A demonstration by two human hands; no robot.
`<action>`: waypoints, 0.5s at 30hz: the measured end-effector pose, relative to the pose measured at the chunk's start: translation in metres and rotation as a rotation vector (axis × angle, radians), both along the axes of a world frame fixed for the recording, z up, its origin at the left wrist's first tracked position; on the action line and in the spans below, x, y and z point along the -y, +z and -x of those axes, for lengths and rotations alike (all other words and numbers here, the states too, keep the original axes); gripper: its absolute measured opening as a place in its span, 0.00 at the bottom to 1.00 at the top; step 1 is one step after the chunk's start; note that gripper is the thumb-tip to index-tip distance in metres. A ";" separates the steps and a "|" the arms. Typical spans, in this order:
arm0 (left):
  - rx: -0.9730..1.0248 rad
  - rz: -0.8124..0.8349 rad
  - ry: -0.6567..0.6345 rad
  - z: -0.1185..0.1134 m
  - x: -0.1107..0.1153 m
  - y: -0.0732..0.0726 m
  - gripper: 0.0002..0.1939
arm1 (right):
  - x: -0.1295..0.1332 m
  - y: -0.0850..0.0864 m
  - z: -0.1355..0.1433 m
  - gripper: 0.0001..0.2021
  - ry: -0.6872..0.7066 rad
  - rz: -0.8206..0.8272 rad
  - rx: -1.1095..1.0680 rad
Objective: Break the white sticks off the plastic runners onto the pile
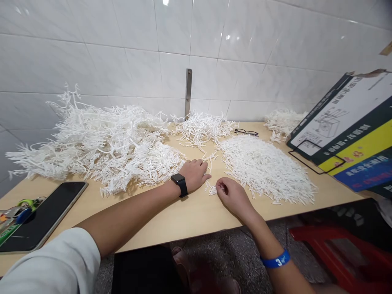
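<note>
My left hand (195, 174), with a black watch on its wrist, rests palm down on the table beside a few loose white plastic sprigs (210, 161). Its fingers are stretched forward and its thumb points right. Close by, my right hand (234, 195) is closed in a pinch, thumb against forefinger. Small white plastic bits (212, 190) lie right at its fingertips; whether one is in the pinch is hidden. A big tangled heap of branched white plastic pieces (107, 143) stands left of my left hand. Right of my right hand spreads a flatter pile of short white pieces (266, 167).
Behind are a smaller white heap (203, 126), eyeglasses (246, 132) and another white pile (284, 120). A printed box (346, 130) leans at the right, with a black wire frame (317, 157). A phone (58, 208) and keys (21, 214) lie at the left. A red stool (330, 241) stands below.
</note>
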State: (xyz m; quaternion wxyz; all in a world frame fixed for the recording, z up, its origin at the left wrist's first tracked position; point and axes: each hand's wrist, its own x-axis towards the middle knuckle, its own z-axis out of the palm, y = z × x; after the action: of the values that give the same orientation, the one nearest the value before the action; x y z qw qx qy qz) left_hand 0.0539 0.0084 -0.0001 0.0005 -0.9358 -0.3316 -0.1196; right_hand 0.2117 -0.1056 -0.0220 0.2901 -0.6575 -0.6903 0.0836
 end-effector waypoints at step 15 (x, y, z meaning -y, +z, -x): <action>0.133 0.375 -0.483 -0.002 -0.003 -0.002 0.13 | 0.005 -0.003 0.000 0.06 -0.008 -0.064 -0.112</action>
State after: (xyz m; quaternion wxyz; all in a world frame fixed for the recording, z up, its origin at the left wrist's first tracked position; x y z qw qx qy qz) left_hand 0.0561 0.0115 -0.0019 -0.2222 -0.9615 -0.1153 -0.1138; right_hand 0.2119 -0.1103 -0.0253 0.3495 -0.6449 -0.6727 0.0969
